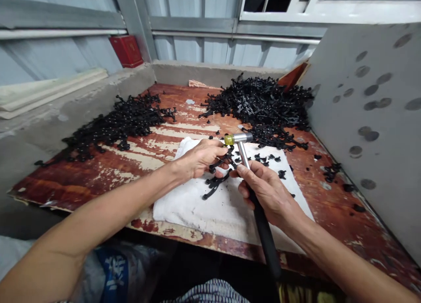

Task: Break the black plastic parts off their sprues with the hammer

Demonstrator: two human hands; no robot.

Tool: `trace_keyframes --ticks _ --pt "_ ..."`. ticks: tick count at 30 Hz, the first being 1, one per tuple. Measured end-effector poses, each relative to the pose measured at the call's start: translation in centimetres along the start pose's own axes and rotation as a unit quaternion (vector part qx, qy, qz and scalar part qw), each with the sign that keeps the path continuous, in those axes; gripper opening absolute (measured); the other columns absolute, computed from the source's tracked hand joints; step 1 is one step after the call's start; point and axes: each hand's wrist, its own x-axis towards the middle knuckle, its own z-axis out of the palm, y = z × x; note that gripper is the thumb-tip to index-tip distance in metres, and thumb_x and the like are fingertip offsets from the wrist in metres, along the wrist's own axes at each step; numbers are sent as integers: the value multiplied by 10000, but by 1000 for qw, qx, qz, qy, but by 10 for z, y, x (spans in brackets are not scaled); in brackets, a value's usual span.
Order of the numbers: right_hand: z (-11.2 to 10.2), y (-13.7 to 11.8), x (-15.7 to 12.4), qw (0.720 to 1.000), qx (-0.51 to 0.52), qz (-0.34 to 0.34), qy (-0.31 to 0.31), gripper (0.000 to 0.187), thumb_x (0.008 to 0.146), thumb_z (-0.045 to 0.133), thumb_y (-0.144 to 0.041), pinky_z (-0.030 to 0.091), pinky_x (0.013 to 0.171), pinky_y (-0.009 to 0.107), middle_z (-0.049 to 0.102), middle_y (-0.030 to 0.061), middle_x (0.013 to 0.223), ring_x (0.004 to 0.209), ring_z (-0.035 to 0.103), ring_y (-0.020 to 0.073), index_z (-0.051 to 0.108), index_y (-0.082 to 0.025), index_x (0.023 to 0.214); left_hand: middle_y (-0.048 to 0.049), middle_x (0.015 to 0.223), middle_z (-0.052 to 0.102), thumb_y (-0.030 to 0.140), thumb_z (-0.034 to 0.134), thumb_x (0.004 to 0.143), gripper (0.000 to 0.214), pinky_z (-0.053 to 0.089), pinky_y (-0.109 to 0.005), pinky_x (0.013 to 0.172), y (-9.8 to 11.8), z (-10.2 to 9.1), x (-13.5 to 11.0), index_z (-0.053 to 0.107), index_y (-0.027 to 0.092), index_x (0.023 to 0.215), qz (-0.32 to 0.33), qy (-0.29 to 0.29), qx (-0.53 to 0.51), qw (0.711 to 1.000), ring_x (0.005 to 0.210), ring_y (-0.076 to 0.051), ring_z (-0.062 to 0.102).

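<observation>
My right hand [265, 184] grips a hammer [242, 151] with a metal neck, a long black handle and a head with one yellow face and one dark face. My left hand [207, 157] pinches a branched black plastic part [231, 156] just under the hammer head. Both hands are close together over a folded white cloth [187, 211]. Another branched black piece [215, 187] lies on the cloth below my left hand. Several small black plugs [282, 174] are scattered on the cloth to the right, partly hidden by the hammer and right hand.
A big heap of black parts [259, 103] stands at the back right, and another pile [121, 121] spreads along the left. The worn red-brown board [131, 184] ends near my body. A spotted grey panel [371, 119] rises on the right. A red box [126, 51] sits on the back-left ledge.
</observation>
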Motion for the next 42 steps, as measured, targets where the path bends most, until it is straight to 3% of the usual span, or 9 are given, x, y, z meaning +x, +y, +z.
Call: trace_keyframes --ticks 5,10,16,42 --pt "-14 1 -11 998 39 -2 52 345 707 708 -505 307 304 153 460 -78 457 366 356 59 540 -205 742 -22 664 631 114 510 855 143 353 -164 315 -4 -23 10 526 147 717 -14 -62 51 997 395 -68 514" --pt "-23 11 -22 991 100 6 91 311 684 752 -450 305 290 149 498 -55 557 387 337 47 561 -205 698 -86 687 679 62 538 816 183 230 -150 288 -11 -39 20 547 116 641 -31 -87 64 994 333 -21 418" --pt "-23 23 -26 988 122 15 94 308 673 764 -421 318 285 148 554 -32 700 415 351 42 547 -203 700 -89 632 674 98 601 784 150 197 -152 303 -16 -38 21 584 106 636 -27 -110 71 991 323 -14 390" --pt "-27 28 -24 991 101 23 81 315 696 743 -438 310 274 149 540 -45 687 398 352 37 534 -206 743 -80 604 671 101 629 737 133 176 -149 290 -18 -35 27 584 104 612 -58 -115 67 989 298 -11 353"
